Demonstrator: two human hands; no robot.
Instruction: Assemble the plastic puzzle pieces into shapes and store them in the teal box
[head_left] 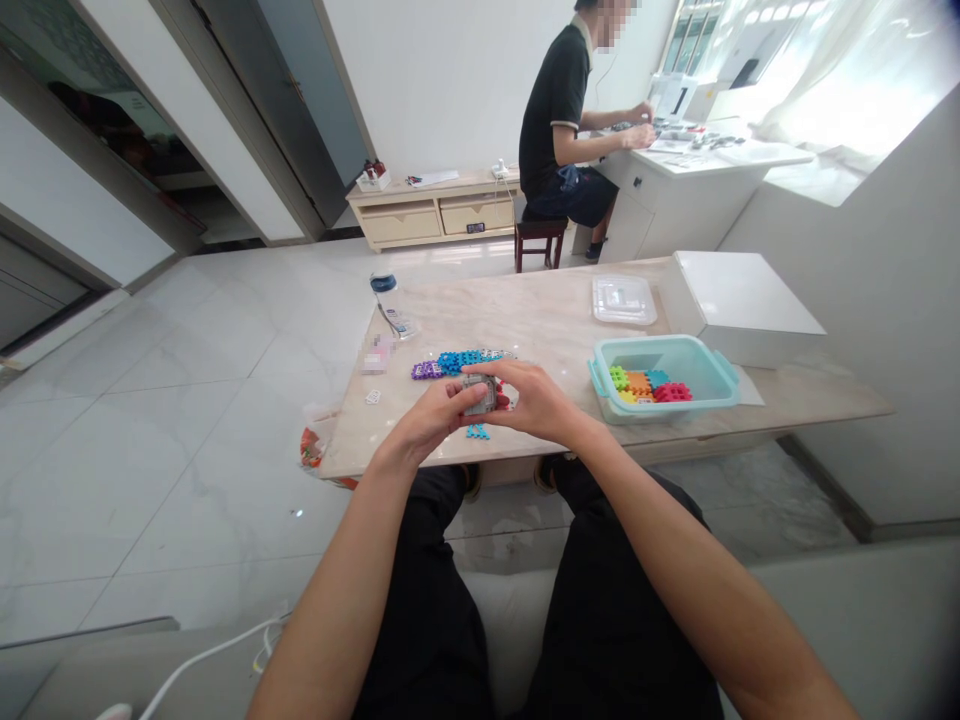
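Observation:
Between my two hands, above the near part of the table, is a grey block-like piece (478, 394); it looks like a stack of interlocking plastic tiles. My left hand (439, 412) grips it from the left with the thumb on its front. My right hand (534, 400) closes on it from the right, and a bit of red shows by those fingers. Just beyond lie blue interlocking tiles (459, 361) and purple tiles (427, 370). Below my hands a small light-blue tile piece (478, 432) rests on the table.
On the table (517, 305), a teal-rimmed tub (701, 395) of colourful tiles stands right, by a clear lid (623, 300) and a white box (750, 290). A blue tape-like roll (383, 283) lies far left. Beyond, a person (559, 100) sits at a white desk.

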